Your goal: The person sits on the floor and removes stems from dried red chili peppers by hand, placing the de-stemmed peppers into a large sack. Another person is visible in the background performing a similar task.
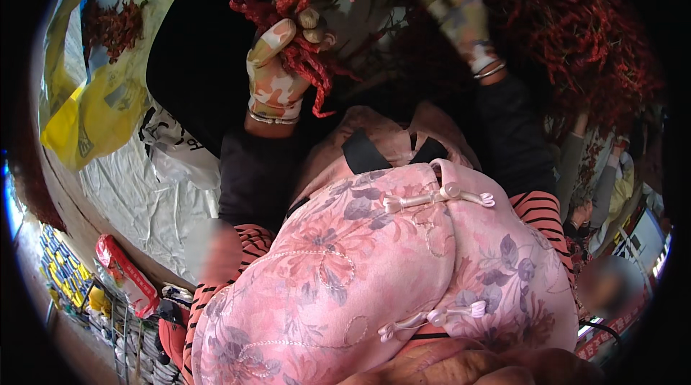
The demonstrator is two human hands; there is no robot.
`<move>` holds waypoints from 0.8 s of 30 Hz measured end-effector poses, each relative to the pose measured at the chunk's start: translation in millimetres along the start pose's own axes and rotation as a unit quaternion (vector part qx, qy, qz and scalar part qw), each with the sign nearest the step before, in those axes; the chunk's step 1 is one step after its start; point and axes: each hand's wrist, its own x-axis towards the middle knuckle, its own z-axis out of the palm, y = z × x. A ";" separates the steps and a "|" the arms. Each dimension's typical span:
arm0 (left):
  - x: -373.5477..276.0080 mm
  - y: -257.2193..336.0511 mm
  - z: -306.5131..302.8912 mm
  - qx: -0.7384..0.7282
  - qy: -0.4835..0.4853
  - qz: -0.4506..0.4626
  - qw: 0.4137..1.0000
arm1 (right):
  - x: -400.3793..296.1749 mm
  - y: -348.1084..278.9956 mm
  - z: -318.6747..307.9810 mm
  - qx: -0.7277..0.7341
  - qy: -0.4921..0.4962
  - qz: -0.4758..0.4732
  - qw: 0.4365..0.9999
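Observation:
My left hand [280, 66], in a camouflage-patterned glove, is closed around a bunch of dried red chili peppers [318, 71]; their pale stems or small round tan ends show by the thumb. My right hand [458, 20], gloved alike and blurred, is at the left edge of a large heap of red chili peppers [577, 34]. Whether it holds anything cannot be told. A few peppers and dark stems lie in shadow between the two hands.
At the upper left, a yellow and white plastic sack [102, 115] bears a small pile of dried chilies [116, 28]. Pale sheeting [146, 217] spreads below it, with a white plastic bag [181, 155]. At the right edge, another person's hands [582, 213] show near the heap.

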 end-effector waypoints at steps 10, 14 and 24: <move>6.8 -24.4 -21.4 0.152 0.178 -0.044 0.971 | -21.4 63.7 66.4 -0.444 -0.144 -0.191 0.863; 10.3 -27.6 -12.0 0.152 0.208 -0.062 0.964 | -30.8 12.3 31.7 -0.327 -0.090 -0.095 0.936; 5.2 -54.1 -0.2 0.423 0.029 -0.127 0.897 | -78.2 -30.5 20.0 0.005 -0.246 0.066 0.967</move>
